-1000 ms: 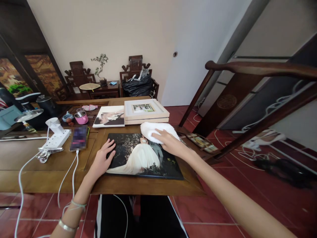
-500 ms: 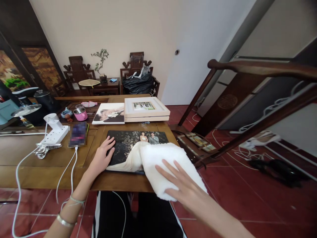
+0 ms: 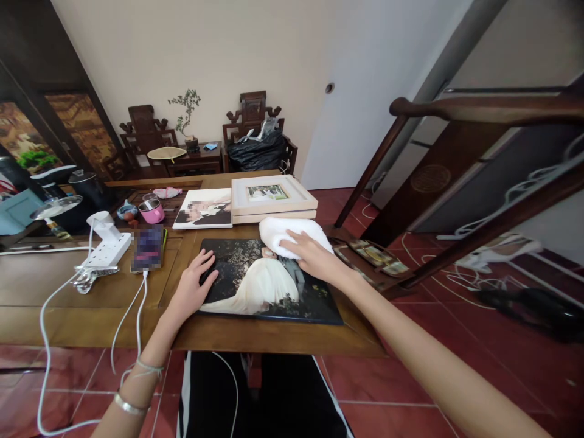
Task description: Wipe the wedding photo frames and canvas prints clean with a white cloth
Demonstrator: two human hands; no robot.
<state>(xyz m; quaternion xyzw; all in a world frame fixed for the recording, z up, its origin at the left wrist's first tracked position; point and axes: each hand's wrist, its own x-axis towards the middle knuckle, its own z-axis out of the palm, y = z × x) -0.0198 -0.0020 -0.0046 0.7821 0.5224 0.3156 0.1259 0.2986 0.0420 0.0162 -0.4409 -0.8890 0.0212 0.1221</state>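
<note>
A dark wedding photo panel (image 3: 269, 286) with a couple and a long white dress lies flat near the table's front edge. My left hand (image 3: 194, 281) rests on its left edge, fingers spread and holding nothing. On the panel's far right part is a fluffy white cloth (image 3: 292, 231), which my right hand (image 3: 308, 250) presses and grips from above. The cloth hides the panel's upper right corner and much of the couple. In part, the fingertips of my right hand sink into the cloth.
Behind the panel are framed pictures (image 3: 274, 204) in a stack and a white-edged photo board (image 3: 205, 213). A phone (image 3: 146, 248) on a cable, a power strip (image 3: 109, 252) and a pink cup (image 3: 152, 211) stand to the left. A wooden chair (image 3: 422, 182) is at the right.
My right hand has pushed the white cloth away from me, from the panel's near right side to its far right side, uncovering the near right corner. My left hand stays on the left edge.
</note>
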